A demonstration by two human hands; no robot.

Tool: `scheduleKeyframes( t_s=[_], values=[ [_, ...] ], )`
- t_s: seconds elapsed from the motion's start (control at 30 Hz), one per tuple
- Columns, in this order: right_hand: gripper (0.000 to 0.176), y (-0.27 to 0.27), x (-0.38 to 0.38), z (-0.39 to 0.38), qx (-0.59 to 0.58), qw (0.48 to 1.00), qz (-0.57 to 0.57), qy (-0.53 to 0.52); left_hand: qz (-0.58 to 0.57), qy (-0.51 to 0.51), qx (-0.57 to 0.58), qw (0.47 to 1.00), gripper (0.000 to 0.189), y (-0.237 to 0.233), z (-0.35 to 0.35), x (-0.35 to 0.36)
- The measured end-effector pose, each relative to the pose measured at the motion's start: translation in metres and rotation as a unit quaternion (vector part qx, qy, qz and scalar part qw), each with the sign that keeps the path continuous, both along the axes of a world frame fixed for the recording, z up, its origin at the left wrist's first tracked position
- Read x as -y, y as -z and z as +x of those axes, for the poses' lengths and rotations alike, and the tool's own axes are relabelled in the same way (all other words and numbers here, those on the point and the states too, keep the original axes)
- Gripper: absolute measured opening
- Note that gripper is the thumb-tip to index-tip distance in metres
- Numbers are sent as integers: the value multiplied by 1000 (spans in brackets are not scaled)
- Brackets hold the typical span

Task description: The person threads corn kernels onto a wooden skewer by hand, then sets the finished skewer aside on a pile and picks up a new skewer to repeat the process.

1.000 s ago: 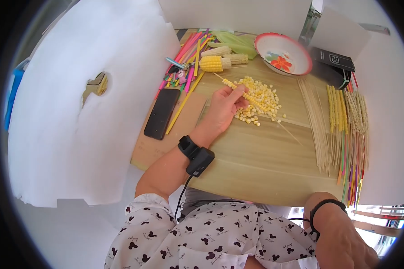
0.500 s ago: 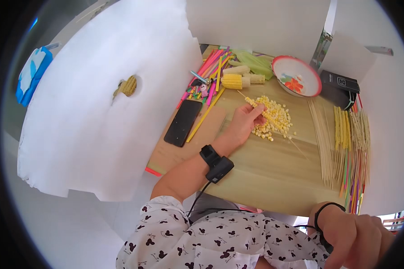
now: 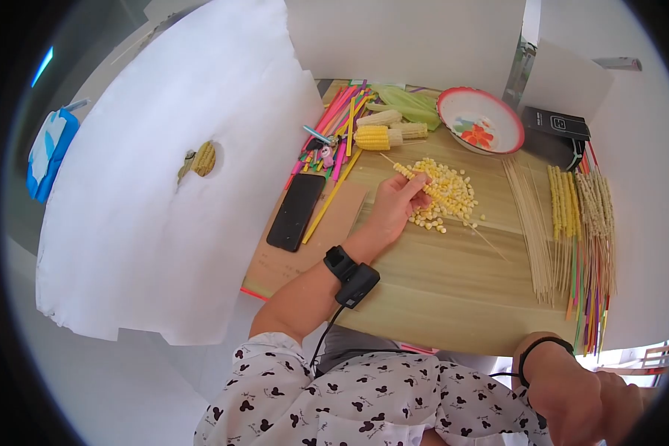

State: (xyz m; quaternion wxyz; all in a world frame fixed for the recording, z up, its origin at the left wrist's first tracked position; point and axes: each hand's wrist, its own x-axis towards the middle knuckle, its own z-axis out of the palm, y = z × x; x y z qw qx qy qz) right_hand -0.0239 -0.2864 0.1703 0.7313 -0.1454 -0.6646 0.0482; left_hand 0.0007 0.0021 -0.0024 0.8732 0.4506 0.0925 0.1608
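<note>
My left hand (image 3: 403, 202) is closed on a thin wooden skewer threaded with yellow corn kernels (image 3: 403, 171). The skewer slants over the table, its bare lower end pointing right and toward me. Just beyond the fingers lies a loose pile of corn kernels (image 3: 457, 184). Behind it rest a partly stripped corn cob (image 3: 372, 137) and bare cobs (image 3: 412, 131). My right hand (image 3: 591, 398) is low at the right, off the table's near edge. It is blurred there, and its fingers are largely hidden.
A red-rimmed bowl (image 3: 519, 123) stands at the back beside a black box (image 3: 557, 134). Bare skewers (image 3: 528, 230) and filled ones (image 3: 565, 201) lie on the right. At left are a phone (image 3: 296, 212), colourful strips (image 3: 340, 111) and a white foam-like panel (image 3: 156, 238).
The view has shifted slightly, moving the table items a little left. My left hand keeps hold of the skewer. My right hand has turned and sits slightly lower at the right edge.
</note>
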Motion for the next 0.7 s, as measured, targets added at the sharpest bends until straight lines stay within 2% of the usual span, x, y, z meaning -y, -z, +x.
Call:
scheduleKeyframes(
  t_s=[0.23, 0.3, 0.4, 0.7],
  values=[
    [25, 22, 44, 7, -6, 1000, -25, -14, 3, -1, -7, 1000, 15, -3, 0, 0],
    [25, 16, 43, 0, -19, 999, -35, -10, 1, -4, -14, 1000, 14, 0, 0, 1],
    [25, 7, 2, 8, -32, 998, -50, -6, -7, 4, 2, 1000, 14, 4, 1, -1],
    [26, 8, 2, 15, -52, 995, -86, 0, 2, -1, -5, 1000, 15, 1, 1, -1]
  ],
)
